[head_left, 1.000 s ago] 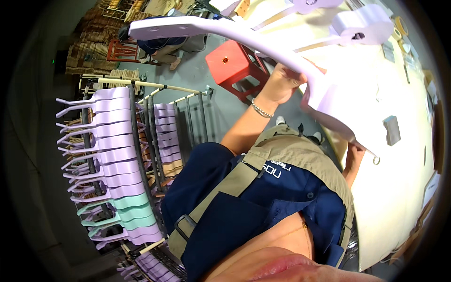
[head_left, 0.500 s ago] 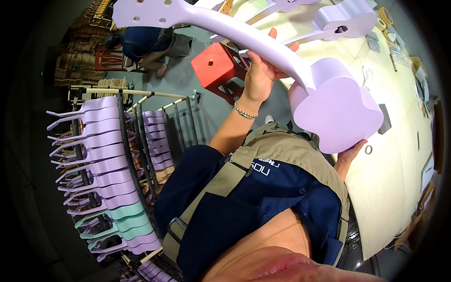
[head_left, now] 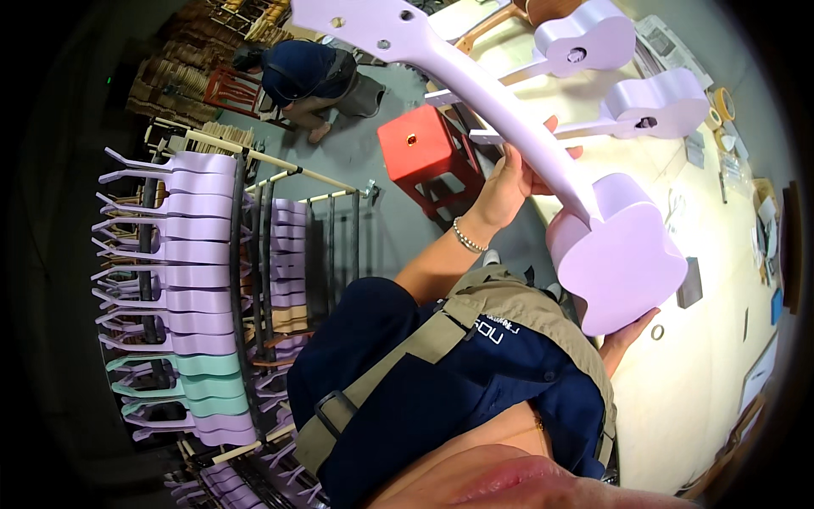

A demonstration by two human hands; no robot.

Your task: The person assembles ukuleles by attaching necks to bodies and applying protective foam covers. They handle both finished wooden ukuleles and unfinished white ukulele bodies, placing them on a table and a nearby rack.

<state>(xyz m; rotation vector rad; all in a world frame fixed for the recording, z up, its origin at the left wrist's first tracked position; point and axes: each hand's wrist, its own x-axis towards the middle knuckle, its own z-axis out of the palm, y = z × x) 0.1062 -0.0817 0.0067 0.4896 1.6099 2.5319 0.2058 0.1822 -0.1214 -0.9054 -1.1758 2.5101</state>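
Note:
A lilac ukulele (head_left: 623,263) without strings is held up before me, its smooth back toward me. The neck slants up to the left, and the headstock shows open peg holes. My left hand (head_left: 513,182), with a beaded bracelet at the wrist, is closed round the neck near the body; its thumb shows on the near side and fingertips poke out beyond. At the lower end of the body, my right hand (head_left: 629,335) grips the rim, its fingers partly hidden by the ukulele.
Other lilac ukuleles (head_left: 585,42) lie on the pale worktable (head_left: 678,390) with tape rolls (head_left: 723,103) and a grey block (head_left: 690,282). A red stool (head_left: 428,153) stands ahead. On my left, a rack (head_left: 239,280) holds lilac and mint ukuleles. A person (head_left: 305,76) bends over farther off.
My view has swung, so the surroundings sit farther right and lower at the top. The ukulele's body is lower in the picture, with both hands still on it.

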